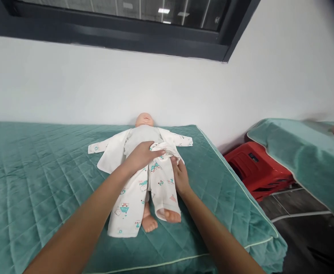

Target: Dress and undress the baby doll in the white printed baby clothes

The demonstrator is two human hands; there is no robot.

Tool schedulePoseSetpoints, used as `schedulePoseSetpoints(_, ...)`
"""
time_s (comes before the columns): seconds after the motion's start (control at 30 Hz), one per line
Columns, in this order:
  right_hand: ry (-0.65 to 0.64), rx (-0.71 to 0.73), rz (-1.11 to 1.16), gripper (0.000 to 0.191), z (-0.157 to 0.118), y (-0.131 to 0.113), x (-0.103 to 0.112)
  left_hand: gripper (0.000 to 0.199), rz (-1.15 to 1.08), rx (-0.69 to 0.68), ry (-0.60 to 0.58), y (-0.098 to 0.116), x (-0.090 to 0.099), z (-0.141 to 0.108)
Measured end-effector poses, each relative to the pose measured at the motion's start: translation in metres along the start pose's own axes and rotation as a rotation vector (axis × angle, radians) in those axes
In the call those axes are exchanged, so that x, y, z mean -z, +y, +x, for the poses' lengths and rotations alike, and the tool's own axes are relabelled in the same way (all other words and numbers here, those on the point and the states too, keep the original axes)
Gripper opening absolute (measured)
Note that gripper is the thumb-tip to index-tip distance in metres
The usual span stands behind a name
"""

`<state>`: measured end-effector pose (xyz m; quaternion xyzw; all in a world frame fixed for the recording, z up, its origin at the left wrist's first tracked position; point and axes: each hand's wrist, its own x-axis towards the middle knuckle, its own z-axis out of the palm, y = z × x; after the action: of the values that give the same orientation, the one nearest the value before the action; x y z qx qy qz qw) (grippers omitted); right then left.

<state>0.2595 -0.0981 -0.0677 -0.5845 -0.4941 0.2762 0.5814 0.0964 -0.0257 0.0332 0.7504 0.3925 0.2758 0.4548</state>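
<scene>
A baby doll (144,119) lies on its back on a green quilted cover (61,171), its head toward the wall. A white jacket (109,160) is spread open around its torso, sleeves out to both sides. White printed baby pants (161,177) lie over its lower body. The right-side pant leg is around one doll leg, whose foot shows at the cuff; the other bare foot (149,223) lies beside the flat left pant leg. My left hand (143,155) grips the bunched waistband from the left. My right hand (180,177) is closed on its right edge.
Behind the doll rises a white wall (104,83) with a dark-framed window (121,32). To the right, past the bed's edge, a red plastic stool (258,167) stands beside another green-covered surface (312,152). Something skin-coloured shows at the far right.
</scene>
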Motion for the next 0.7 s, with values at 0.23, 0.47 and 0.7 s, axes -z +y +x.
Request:
schedulePoseSetpoints(0.23,0.029,-0.09,0.01,0.033,0.013,0.001,-0.008,0.034,0.051,-0.035,0.084,-0.016,0.006,0.007)
schedulePoseSetpoints(0.47,-0.073,0.167,-0.172,0.034,0.004,-0.019,-0.002,0.033,-0.533,0.006,-0.076,-0.053,0.024,-0.011)
schedulePoseSetpoints(0.7,-0.651,-0.005,-0.295,0.039,0.043,-0.087,-0.022,0.035,-0.823,-0.006,-0.008,-0.08,0.016,-0.009)
